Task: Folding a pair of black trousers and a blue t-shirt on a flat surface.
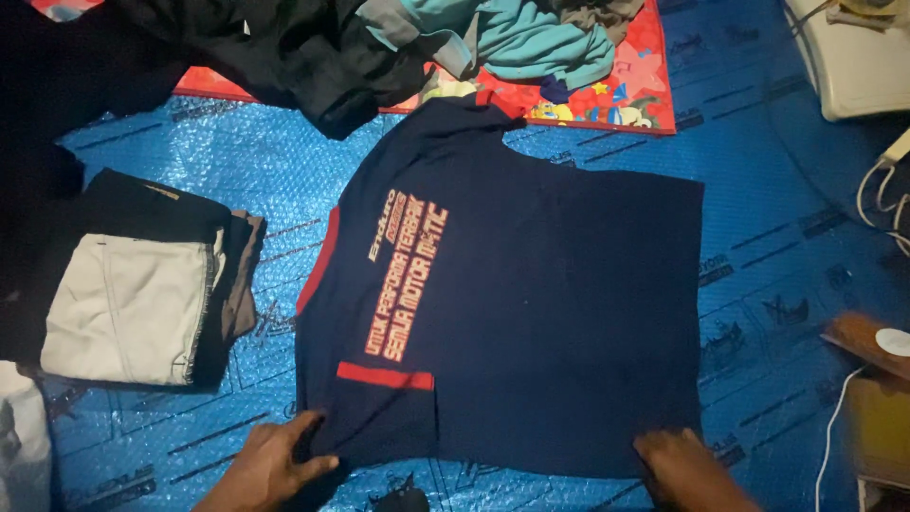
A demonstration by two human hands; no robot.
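A person kneels over a navy blue short-sleeved shirt with red trim and pale lettering (512, 294), spread flat, printed side up, on a blue bubble-textured floor mat (758, 246). The left hand (270, 465) lies open, fingers spread and pressing on the shirt's near left corner, where one sleeve already lies folded inward with its red band across the cloth; the right hand (682, 460) rests on the near right corner, its grip too dim to make out. The collar points away toward a red patterned play mat (635, 95) heaped with a pile of dark and teal clothes (379, 47). To the left, apart from the shirt, sits a folded stack of dark and cream garments (142, 284); a white cable (877, 194) trails along the right edge. Judged from the lie of the cloth, a neat fold would call for both hands to keep the near edge taut and level, smoothing wrinkles outward before any panel is turned, and matching the right side to the left sleeve's fold line so the edges run parallel.
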